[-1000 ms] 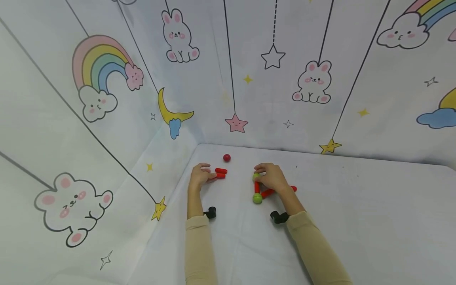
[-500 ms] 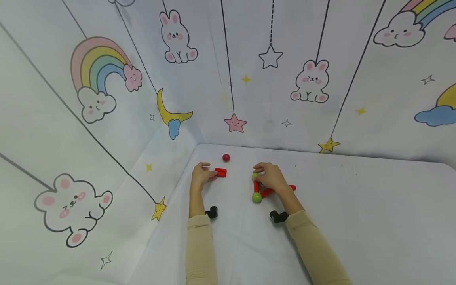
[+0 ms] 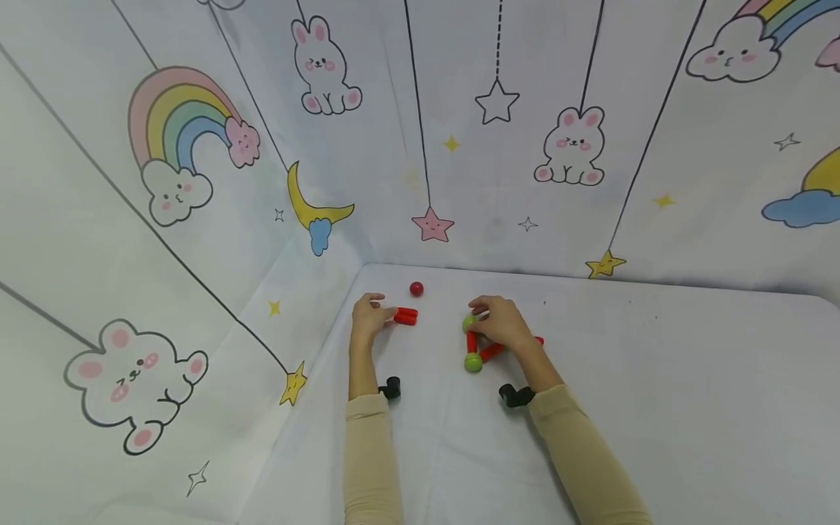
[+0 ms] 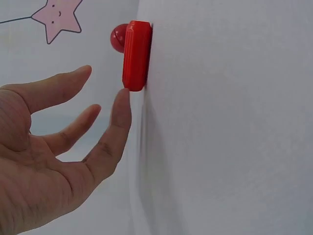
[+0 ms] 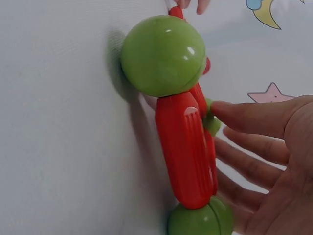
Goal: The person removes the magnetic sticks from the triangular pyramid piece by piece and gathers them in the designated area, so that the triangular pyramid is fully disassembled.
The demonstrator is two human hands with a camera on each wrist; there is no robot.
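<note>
Two loose red rods [image 3: 406, 316] lie side by side on the white table. My left hand [image 3: 369, 317] is beside their left ends; in the left wrist view a fingertip touches the end of a red rod [image 4: 137, 56], the other fingers spread. My right hand [image 3: 504, 322] loosely pinches a green ball [image 3: 468, 324] at the far corner of a joined rod-and-ball frame. In the right wrist view the thumb lies against that ball, a nearer green ball [image 5: 164, 56] and red rod [image 5: 186, 152] in front. The hand hides part of the frame in the head view.
A red ball [image 3: 416, 289] sits on the table [image 3: 656, 408] beyond the loose rods. Patterned cloth walls [image 3: 394, 146] rise behind and on the left. Black wrist cameras [image 3: 516, 395] sit under both forearms.
My left hand has shifted slightly, and the nearer loose rod has slid a little right and now lies level with the other. The right hand keeps its place at the frame.
</note>
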